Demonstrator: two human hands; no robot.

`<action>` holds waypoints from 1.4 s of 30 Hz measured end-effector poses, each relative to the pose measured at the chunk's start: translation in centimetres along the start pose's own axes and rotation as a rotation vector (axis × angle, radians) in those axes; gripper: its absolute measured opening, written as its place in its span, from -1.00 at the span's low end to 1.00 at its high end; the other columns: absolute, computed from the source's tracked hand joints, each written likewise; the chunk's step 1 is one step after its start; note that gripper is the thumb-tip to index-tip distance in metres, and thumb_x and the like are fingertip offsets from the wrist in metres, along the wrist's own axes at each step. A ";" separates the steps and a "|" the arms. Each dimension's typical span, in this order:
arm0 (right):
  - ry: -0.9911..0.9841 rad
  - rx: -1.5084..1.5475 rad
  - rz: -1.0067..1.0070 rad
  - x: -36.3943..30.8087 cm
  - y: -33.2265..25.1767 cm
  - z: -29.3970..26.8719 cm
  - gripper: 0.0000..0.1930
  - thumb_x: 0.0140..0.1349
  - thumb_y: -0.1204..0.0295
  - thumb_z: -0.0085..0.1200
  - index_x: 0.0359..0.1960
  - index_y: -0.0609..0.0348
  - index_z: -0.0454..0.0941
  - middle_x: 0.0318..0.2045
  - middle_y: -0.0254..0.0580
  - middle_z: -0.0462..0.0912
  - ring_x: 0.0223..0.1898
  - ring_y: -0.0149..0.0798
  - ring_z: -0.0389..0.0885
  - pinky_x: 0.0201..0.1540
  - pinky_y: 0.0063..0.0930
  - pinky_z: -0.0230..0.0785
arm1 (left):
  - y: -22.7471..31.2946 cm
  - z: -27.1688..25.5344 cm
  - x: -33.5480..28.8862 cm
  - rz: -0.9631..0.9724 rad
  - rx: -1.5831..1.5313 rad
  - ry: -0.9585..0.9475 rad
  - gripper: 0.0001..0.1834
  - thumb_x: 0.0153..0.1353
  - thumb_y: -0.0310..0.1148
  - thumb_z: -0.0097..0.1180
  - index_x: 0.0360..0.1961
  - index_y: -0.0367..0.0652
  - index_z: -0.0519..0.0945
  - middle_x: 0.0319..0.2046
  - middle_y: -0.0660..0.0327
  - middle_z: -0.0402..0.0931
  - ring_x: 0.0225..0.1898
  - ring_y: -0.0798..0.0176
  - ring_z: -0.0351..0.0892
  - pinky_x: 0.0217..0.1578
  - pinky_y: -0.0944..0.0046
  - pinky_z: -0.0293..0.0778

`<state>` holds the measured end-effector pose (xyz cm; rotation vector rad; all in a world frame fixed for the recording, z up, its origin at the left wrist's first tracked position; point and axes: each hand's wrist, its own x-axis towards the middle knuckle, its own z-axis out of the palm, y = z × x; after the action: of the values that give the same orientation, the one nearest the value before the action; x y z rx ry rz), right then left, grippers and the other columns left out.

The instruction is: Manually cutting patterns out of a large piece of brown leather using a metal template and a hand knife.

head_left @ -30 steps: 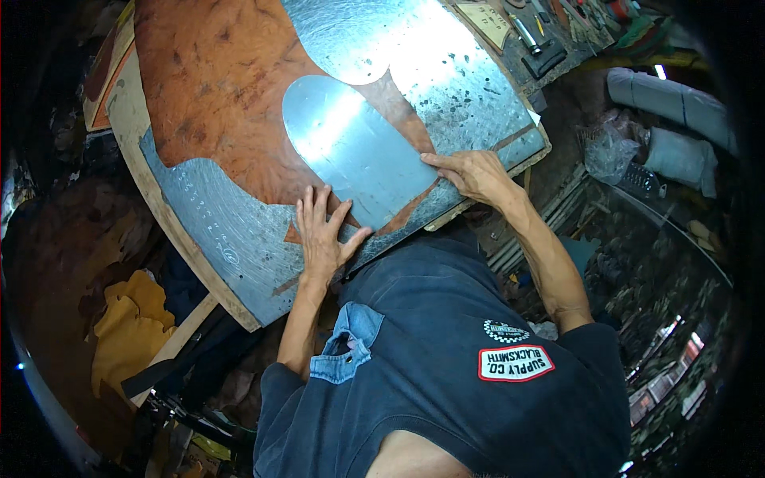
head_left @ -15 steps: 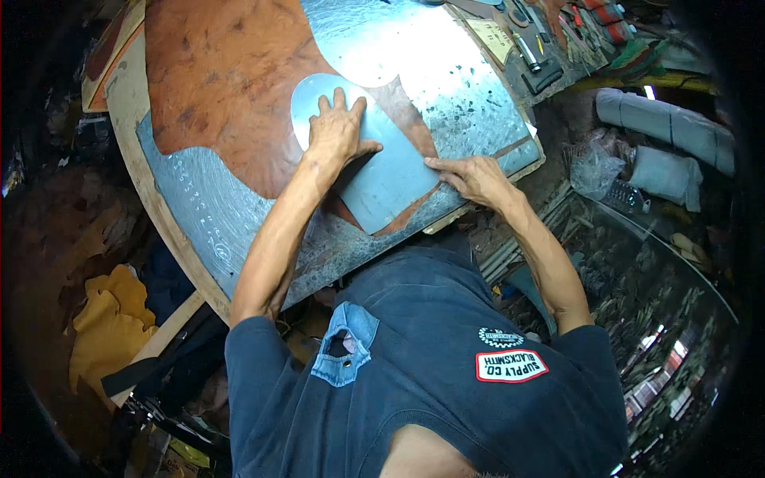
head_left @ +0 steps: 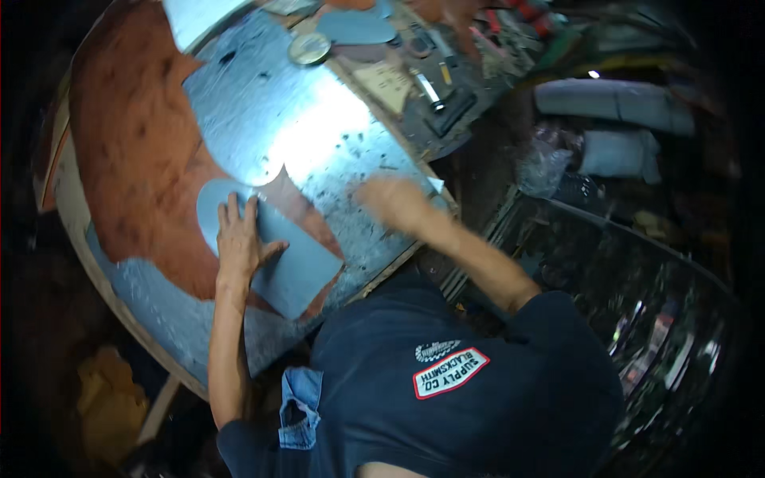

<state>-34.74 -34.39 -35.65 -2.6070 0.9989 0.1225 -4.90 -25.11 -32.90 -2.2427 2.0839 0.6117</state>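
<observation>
My left hand (head_left: 239, 243) lies flat with spread fingers on a smooth grey template (head_left: 296, 275), rounded at its far end and straight-edged at its near end. The template rests on a large piece of mottled reddish-brown leather (head_left: 139, 159). A narrow strip of that leather shows along the template's right side. Over the bare metal-topped part of the table, right of the template, is my right hand (head_left: 394, 203). Motion smears its fingers, so whether it holds anything cannot be made out.
The worn metal tabletop (head_left: 239, 95) has a wooden edge. Beyond it a side bench carries a round tin (head_left: 309, 49), a grey oval piece (head_left: 355, 28), a silver-and-black tool (head_left: 428, 89) and a black block (head_left: 452, 111). Wrapped rolls (head_left: 613, 103) lie at right; yellow leather (head_left: 111, 402) hangs lower left.
My right hand has left the template's right edge and moved away to the right, over the tabletop. My left hand stays on the template. The whole view has shifted, showing more of the side bench.
</observation>
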 end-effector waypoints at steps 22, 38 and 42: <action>0.078 0.559 0.293 3.4 4.0 -6.2 -0.51 0.27 0.36 -0.11 0.24 0.25 0.32 0.07 0.14 0.53 0.08 -0.05 0.53 0.12 -0.25 0.35 | -3.8 -4.5 6.0 0.037 -0.297 -0.446 -0.21 0.15 0.40 -0.11 0.07 -0.07 0.60 0.11 -0.10 0.46 0.12 -0.12 0.46 0.12 0.04 0.39; 0.302 0.592 0.314 13.0 -27.6 4.3 -0.65 0.04 0.49 -0.07 -0.14 0.34 0.59 -0.27 0.40 0.59 -0.16 0.28 0.59 0.00 -0.03 0.42 | -6.0 -8.5 5.7 0.171 -0.357 -0.971 0.12 -0.02 0.49 0.02 0.42 -0.03 0.09 0.40 -0.05 0.01 0.37 -0.28 0.02 0.30 -0.21 0.05; 0.333 0.513 0.328 13.7 -27.8 5.9 -0.67 0.12 0.42 -0.03 -0.11 0.29 0.61 -0.35 0.39 0.59 -0.20 0.27 0.61 -0.09 -0.06 0.44 | -5.9 -7.7 5.0 0.254 -0.333 -0.933 0.10 -0.02 0.47 0.03 0.41 -0.03 0.11 0.40 -0.06 0.02 0.36 -0.28 0.04 0.30 -0.21 0.05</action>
<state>-5.87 -21.74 -35.92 -2.0185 1.3547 -0.4449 3.02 -31.39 -28.71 -1.3063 1.8019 1.7040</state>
